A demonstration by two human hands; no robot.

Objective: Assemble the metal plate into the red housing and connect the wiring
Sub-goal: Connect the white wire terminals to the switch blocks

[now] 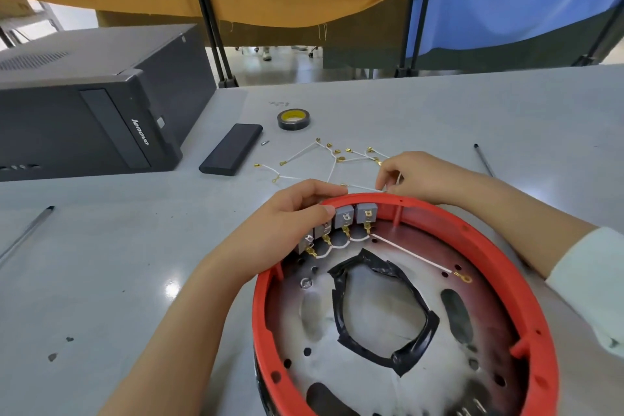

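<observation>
The red housing lies on the worktop close to the person, with the metal plate already seated inside. Four grey blocks along its far rim are linked by a short white harness, whose ring end lies loose, so wiring seems partly done. The left hand grips the rim at the blocks; the right hand pinches a wire from the loose leads behind. Farther off: computer, black case, tape roll, two pens.
</observation>
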